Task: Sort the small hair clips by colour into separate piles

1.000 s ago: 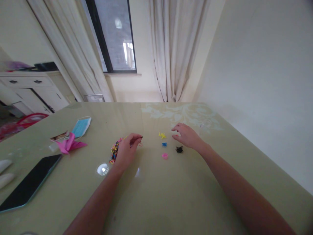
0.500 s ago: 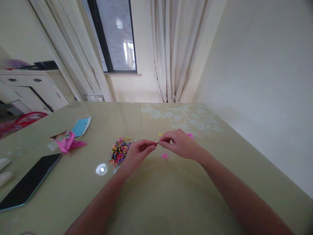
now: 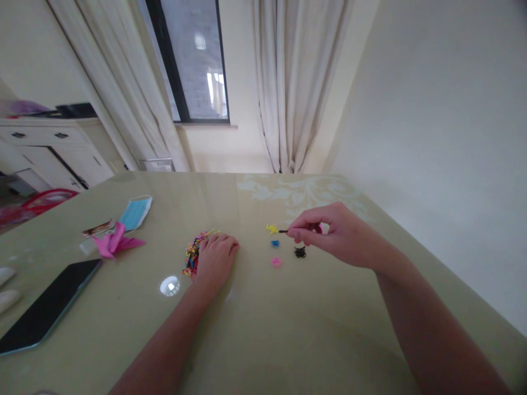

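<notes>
My right hand pinches a small black rubber band between thumb and fingertips, above the table. Under and around it lie small sorted heaps: yellow bands, blue bands, pink bands and black bands. Something pink shows partly behind the right hand. My left hand rests palm down over the right side of a mixed pile of coloured rubber bands, fingers a little apart and holding nothing that I can see. Part of the pile is hidden beneath it.
To the left on the glossy table lie a pink folded piece, a blue face mask and a dark tablet-like device. A round light reflection shows near the pile. A wall borders the table's right side.
My hands have parted. The right moved right with the black band; the left moved left and down onto the mixed pile. The blue and black heaps have come into view.
</notes>
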Demonstrator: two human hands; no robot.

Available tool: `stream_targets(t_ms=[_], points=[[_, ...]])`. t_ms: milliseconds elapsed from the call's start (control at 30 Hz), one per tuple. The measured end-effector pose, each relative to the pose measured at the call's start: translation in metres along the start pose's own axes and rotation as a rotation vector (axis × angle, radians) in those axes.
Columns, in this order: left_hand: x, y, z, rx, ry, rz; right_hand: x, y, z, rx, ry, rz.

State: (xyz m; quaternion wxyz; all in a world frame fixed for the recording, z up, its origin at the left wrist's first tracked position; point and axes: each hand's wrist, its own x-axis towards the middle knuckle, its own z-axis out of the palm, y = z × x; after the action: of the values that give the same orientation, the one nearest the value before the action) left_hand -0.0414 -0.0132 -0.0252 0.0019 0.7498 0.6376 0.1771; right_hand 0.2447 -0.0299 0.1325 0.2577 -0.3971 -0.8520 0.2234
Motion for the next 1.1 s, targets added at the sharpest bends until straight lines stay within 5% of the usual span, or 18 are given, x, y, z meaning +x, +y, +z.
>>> stream_targets(t_ms=[167, 367, 567, 800, 967, 1100], points=[[0.0, 0.001, 0.0, 0.029, 0.017, 0.001, 0.0, 0.003, -0.002, -0.045, -0.061, 0.025], [0.002, 0.003, -0.002, -0.001, 0.072, -0.05, 0.014, 0.049, 0.011, -0.274, -0.27, 0.23], [0.005, 0.002, -0.001, -0.226, 0.041, -0.017, 0.023, 0.087, 0.03, -0.369, -0.362, 0.404], [0.004, 0.002, 0.0, -0.388, 0.078, 0.02, 0.023, 0.098, 0.037, -0.452, -0.392, 0.494], [0.004, 0.009, 0.001, -0.685, 0.019, -0.013, 0.022, 0.09, 0.028, -0.443, -0.344, 0.442], [0.003, 0.022, 0.0, -1.145, -0.123, -0.07, 0.026, 0.066, 0.039, -0.28, -0.261, 0.201]])
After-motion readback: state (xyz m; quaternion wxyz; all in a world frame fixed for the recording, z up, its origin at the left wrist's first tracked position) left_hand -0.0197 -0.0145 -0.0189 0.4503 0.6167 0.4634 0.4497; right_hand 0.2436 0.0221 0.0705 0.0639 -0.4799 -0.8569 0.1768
